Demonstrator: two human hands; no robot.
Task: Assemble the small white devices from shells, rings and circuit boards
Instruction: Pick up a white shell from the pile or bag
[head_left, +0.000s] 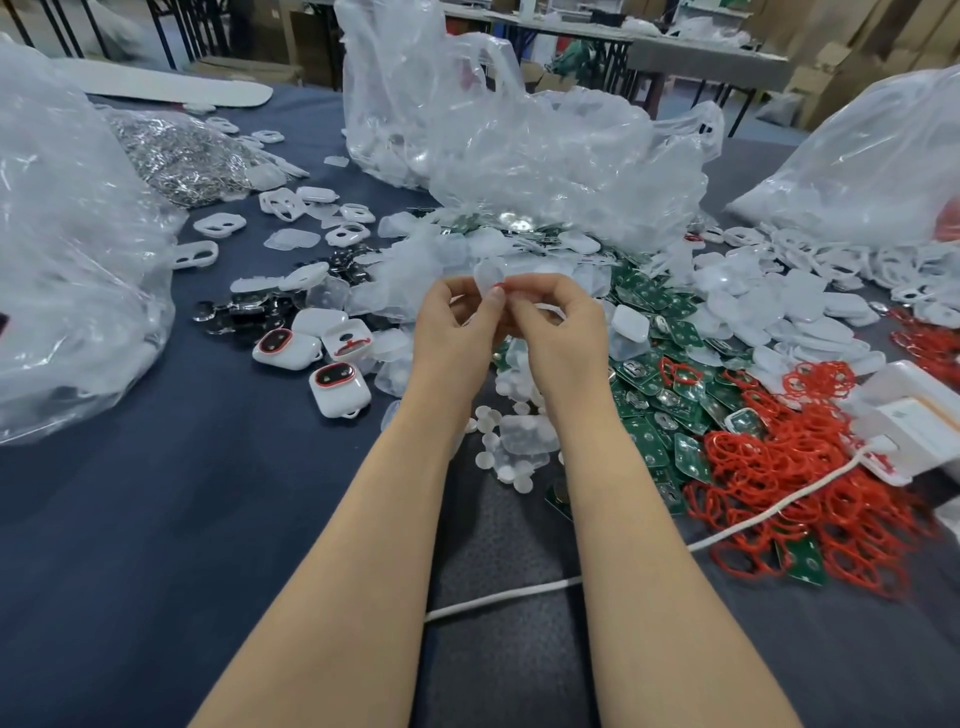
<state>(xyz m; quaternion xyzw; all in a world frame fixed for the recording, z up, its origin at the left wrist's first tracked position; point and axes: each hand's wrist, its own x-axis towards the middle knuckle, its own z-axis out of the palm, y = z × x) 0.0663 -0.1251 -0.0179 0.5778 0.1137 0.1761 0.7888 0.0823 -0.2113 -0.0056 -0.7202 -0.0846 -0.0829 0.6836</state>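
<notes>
My left hand (451, 332) and my right hand (558, 332) meet above the middle of the table. Together they pinch a small translucent white shell piece (487, 278) with a bit of red ring showing at its edge. Three finished white devices (338, 384) with red-rimmed windows lie to the left of my hands. Green circuit boards (654, 384) are heaped to the right. Red rings (779, 457) pile up further right. Translucent shells (753, 306) are scattered behind and right of my hands.
Large clear plastic bags stand at the left (67, 249), back centre (493, 135) and right (872, 166). A bag of metal parts (176, 156) lies back left. A white cord (519, 595) crosses the dark cloth. A white box (904, 415) sits at the right edge.
</notes>
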